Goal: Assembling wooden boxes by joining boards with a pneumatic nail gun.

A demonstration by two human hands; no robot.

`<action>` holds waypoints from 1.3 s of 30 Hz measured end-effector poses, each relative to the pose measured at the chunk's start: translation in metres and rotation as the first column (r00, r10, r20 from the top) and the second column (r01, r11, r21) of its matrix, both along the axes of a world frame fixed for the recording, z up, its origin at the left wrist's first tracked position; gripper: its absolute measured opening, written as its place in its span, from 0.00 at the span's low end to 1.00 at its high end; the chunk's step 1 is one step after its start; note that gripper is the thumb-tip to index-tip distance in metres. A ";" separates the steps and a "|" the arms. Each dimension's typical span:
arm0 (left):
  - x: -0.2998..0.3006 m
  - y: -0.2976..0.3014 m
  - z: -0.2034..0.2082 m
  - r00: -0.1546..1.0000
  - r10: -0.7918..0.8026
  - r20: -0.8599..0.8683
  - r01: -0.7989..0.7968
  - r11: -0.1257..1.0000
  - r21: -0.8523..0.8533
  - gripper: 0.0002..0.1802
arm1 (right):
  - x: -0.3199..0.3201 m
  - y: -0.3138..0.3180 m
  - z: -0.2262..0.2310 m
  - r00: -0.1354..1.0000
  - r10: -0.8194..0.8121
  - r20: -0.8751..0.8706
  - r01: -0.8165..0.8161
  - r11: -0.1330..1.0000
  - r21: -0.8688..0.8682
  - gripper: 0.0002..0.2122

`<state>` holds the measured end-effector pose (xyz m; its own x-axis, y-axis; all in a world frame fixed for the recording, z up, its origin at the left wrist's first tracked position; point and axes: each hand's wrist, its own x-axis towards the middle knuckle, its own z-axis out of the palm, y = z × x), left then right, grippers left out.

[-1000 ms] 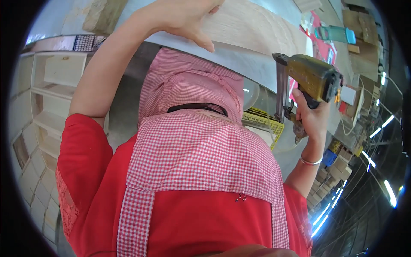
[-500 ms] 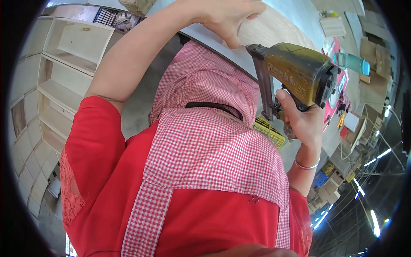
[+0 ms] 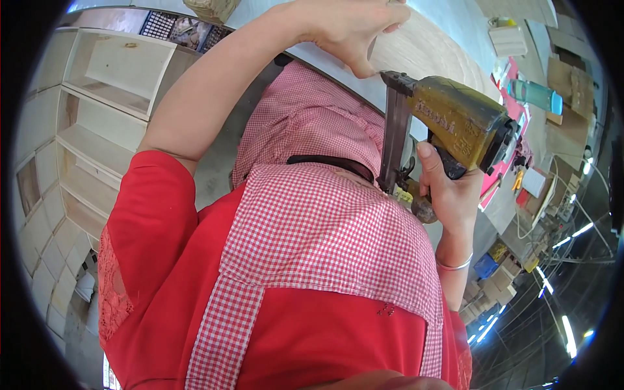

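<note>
My right hand (image 3: 453,198) is wrapped round the handle of a pneumatic nail gun (image 3: 458,120) with a worn yellow-brown body and a dark magazine. The gun's nose points left, close to the thumb of my left hand (image 3: 348,32). That hand reaches over the table and grips the left end of a pale wooden board (image 3: 432,49), thumb on the near side and fingers bent on the far side. Part of the left hand is cut off by the upper edge of the view. The nose seems to be at the board's near edge; whether they touch, I cannot tell.
Pale wooden open boxes (image 3: 107,120) are stacked at the left. A black crate (image 3: 158,26) and a brownish bundle (image 3: 211,8) are at the upper left. At the right lie a teal bottle (image 3: 534,95), a white box (image 3: 508,40) and cardboard pieces (image 3: 571,81).
The nail gun and my right hand have shifted slightly, with the handle end swinging down and toward my body. My left hand has moved a little to the right along with the board.
</note>
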<state>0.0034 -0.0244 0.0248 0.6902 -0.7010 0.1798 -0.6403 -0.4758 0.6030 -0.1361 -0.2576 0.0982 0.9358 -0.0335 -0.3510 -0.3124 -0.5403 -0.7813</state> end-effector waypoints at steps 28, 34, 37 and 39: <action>0.137 0.007 -0.121 0.540 0.824 0.170 -0.812 0.564 -0.154 0.24 | -0.054 -0.124 -0.008 0.982 -0.061 0.176 0.111 0.951 -0.289 0.18; 0.163 0.023 -0.081 0.674 0.719 0.169 -0.725 0.688 -0.037 0.19 | -0.041 -0.109 -0.005 0.997 -0.042 0.072 0.060 0.962 -0.268 0.16; 0.167 0.026 -0.088 0.724 0.689 -0.017 -0.686 0.718 -0.123 0.17 | -0.032 -0.097 -0.002 0.997 -0.063 0.031 0.068 0.979 -0.194 0.16; 0.166 0.027 -0.085 0.723 0.690 -0.036 -0.687 0.713 -0.139 0.17 | -0.024 -0.093 -0.003 0.998 0.014 0.059 0.000 0.975 -0.223 0.17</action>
<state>0.1691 0.0027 -0.0603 0.9680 -0.0011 0.2508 -0.1785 -0.7057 0.6856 -0.1601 -0.3504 0.0956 0.9553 -0.0982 -0.2787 -0.2644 -0.7051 -0.6579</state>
